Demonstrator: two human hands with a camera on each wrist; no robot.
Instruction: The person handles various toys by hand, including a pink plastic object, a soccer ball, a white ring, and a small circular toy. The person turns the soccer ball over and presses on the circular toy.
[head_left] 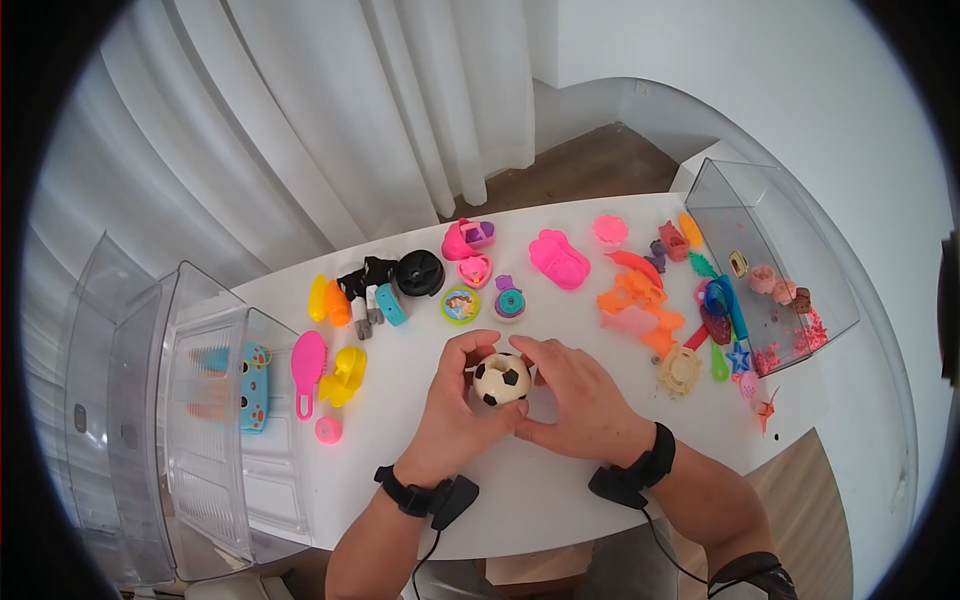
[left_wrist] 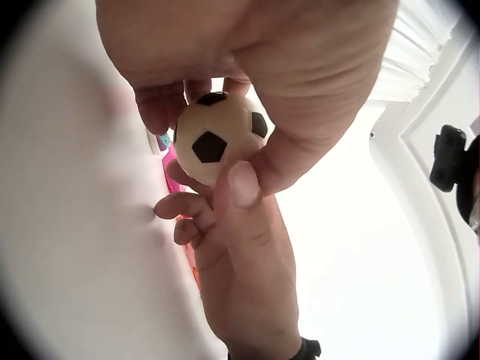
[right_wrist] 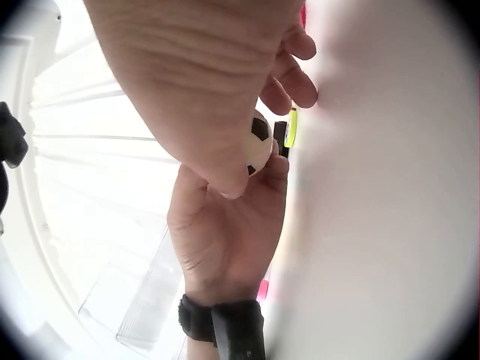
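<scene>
A small cream toy soccer ball [head_left: 495, 385] with black patches is held between both hands, in front of the body above the white table. In the head view its top has a round hollow. My left hand [head_left: 455, 410] grips it from the left, its thumb and fingers around the ball. From the other side my right hand [head_left: 585, 400] holds it, the thumb low at its near side and the index finger at the top. In the left wrist view the soccer ball [left_wrist: 196, 126] shows closely, the right thumb tip against its lower part.
Clear plastic bins [head_left: 205, 400] stand at the left, and another clear bin [head_left: 820, 255] lies at the right. A pink brush [head_left: 309, 362] and a yellow toy [head_left: 343, 377] lie left of the hands. Orange molds [head_left: 640, 300] and several colourful toys spread along the right and far side.
</scene>
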